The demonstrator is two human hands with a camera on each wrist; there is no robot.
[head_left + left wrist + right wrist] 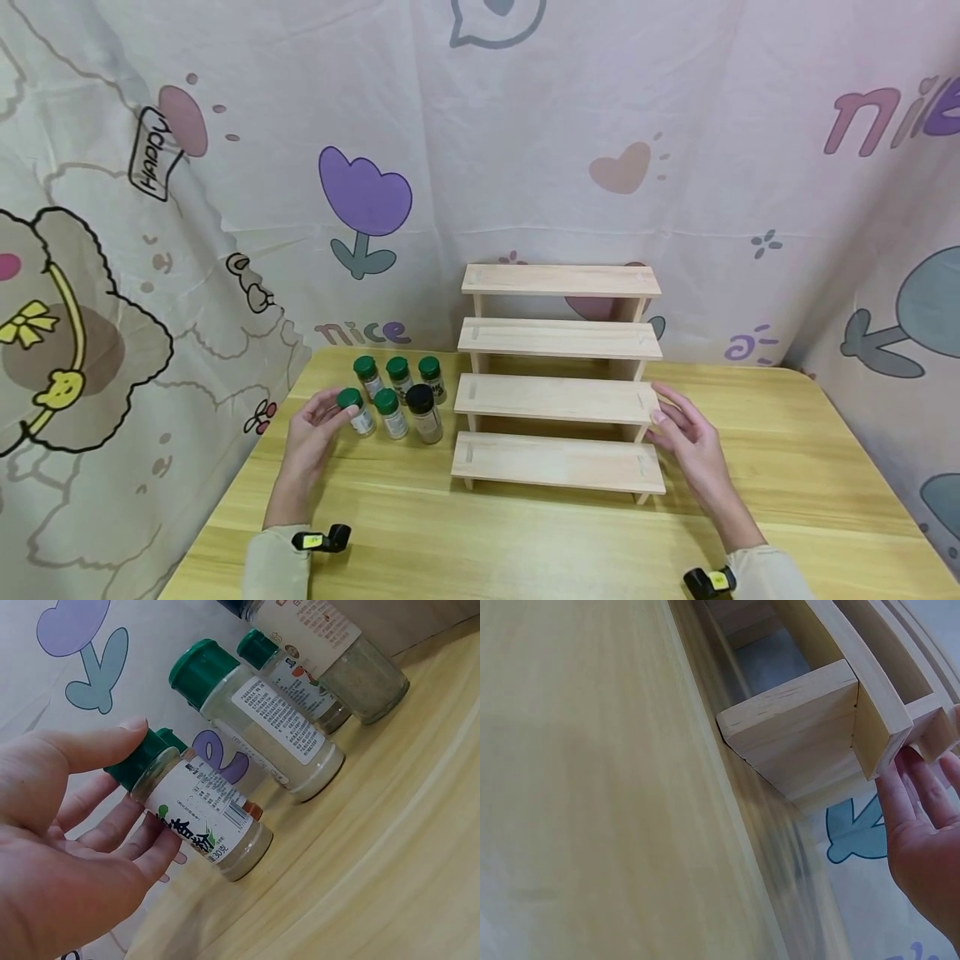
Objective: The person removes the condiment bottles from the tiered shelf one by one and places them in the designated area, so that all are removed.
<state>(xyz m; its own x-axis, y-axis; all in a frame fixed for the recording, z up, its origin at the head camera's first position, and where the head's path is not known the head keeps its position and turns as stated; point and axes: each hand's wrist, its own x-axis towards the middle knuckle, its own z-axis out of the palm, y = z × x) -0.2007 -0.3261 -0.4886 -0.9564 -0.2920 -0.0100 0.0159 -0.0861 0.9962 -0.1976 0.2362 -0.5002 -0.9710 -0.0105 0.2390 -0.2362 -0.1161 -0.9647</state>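
Observation:
My left hand [309,437] holds a green-capped spice jar [360,419] at the front left of a group of jars. In the left wrist view, the thumb presses on its cap and the fingers curl along its labelled side. Close by stand several more green-capped spice jars [392,417] and a black-capped jar [426,421]. A four-tier wooden display rack [555,396] stands to the right of the jars. At its right side my right hand [693,442] grips the end of the second tier from the bottom, thumb towards the front; some fingertips are hidden behind the board [877,712].
Rack and jars stand on a wood-grain table [525,542], whose rear edge meets a printed cloth backdrop [510,192]. Both wrists wear a dark strap with a small camera [322,540]. The rack's tiers rise towards the back.

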